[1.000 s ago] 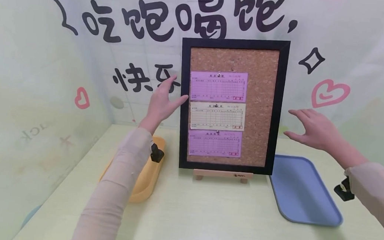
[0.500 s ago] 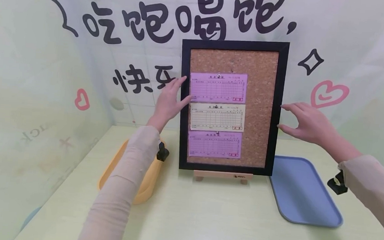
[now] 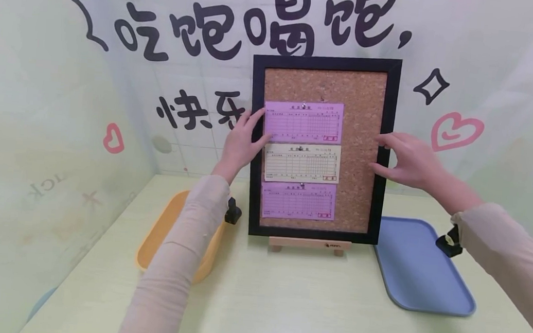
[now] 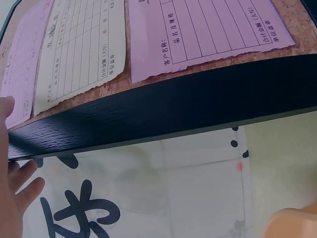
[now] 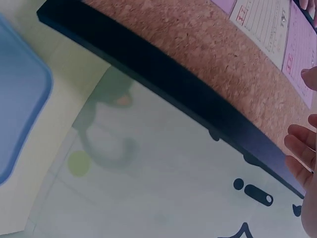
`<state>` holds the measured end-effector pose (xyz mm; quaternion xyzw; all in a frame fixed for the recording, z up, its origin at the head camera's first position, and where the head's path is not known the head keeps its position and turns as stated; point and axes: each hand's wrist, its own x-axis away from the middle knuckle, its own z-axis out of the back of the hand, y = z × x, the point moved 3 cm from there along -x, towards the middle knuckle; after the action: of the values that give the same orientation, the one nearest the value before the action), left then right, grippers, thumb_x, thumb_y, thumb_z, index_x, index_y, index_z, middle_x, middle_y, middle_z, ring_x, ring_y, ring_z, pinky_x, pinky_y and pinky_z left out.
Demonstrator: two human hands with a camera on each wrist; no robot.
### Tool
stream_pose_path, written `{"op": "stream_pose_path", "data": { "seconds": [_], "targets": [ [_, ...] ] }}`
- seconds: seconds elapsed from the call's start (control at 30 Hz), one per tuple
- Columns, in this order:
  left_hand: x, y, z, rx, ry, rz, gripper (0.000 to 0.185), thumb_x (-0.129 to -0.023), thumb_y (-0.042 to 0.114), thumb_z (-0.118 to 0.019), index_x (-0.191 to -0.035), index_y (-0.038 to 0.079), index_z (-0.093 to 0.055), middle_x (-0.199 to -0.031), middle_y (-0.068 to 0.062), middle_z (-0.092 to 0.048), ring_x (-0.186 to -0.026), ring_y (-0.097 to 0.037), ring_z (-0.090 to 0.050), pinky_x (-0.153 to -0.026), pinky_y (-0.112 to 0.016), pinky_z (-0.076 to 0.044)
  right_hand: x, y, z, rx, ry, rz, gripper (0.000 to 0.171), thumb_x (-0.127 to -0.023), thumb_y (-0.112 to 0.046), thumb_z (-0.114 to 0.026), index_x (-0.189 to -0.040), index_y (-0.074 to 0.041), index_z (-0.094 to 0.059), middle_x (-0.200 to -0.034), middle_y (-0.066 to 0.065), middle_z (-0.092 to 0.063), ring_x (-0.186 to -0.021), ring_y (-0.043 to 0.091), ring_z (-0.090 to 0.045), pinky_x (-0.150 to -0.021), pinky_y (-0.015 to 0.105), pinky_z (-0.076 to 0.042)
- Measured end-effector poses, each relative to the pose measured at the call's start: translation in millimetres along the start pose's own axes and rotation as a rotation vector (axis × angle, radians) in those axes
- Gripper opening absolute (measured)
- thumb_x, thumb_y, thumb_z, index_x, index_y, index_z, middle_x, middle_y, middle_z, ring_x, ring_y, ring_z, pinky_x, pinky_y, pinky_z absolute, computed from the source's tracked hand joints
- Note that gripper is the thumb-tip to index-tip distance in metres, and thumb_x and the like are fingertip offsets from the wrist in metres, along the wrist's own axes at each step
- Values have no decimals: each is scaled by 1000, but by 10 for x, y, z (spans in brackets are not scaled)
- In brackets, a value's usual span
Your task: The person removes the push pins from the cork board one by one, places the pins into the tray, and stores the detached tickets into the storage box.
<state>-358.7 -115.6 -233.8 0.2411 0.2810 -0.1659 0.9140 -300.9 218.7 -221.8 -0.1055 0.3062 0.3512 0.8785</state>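
**Framed board flanked by two unclosed hands**

Nearest, a pale table [image 3: 285,302] is seen, with an orange tub [image 3: 162,226] set at the left and a blue tray [image 3: 426,270] at the right. Farther in, the board's left side is overlapped by the left hand [image 3: 241,144] and its right side by the right hand [image 3: 413,160]. On both, thumb and fingers are held apart and nothing is gripped; whether the frame is touched cannot be told. Between them, the black-framed corkboard [image 3: 355,193] is stood on a small wooden stand [image 3: 309,242], with an upper pink slip [image 3: 303,122], a cream slip [image 3: 300,163] and a lower pink slip [image 3: 297,202] pinned down it. Behind, a lettered wall [image 3: 478,62] is seen.

The step in hand is judged to be the taking-hold of the frame, not yet completed; an even closing on both edges would seem called for, with the slips kept uncreased.
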Motion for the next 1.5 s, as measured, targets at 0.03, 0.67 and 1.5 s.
{"op": "stream_pose_path", "data": {
  "seconds": [0.03,0.67,1.5],
  "targets": [
    [0,-4,-4,4,4,4,59,-88,35,-58,-140,20,-34,-139,-20,-34,-123,-35,-40,-98,-46,-38,-23,-15,-9,-3,3,7,53,-65,-20,-79,-106,5,-57,-93,20,-63,-84,31,-58,-73,46,-49],
    [-6,-15,-72,50,61,3,73,-84,29,-64,-143,14,-24,-139,-14,-34,-117,-30,-45,-97,-39,-39,-426,-206,-94,-132,-7,-48,46,-74,-18,-74,-111,3,-58,-99,16,-61,-89,28,-53,-76,42,-46],
    [-3,-14,-102,70,97,-2,72,-83,28,-64,-143,13,-25,-140,-12,-35,-113,-31,-49,-96,-38,-41,-954,-349,-327,-225,-22,-154,38,-85,-17,-63,-119,-2,-54,-101,10,-58,-90,21,-52,-77,34,-45]
  ]
}}
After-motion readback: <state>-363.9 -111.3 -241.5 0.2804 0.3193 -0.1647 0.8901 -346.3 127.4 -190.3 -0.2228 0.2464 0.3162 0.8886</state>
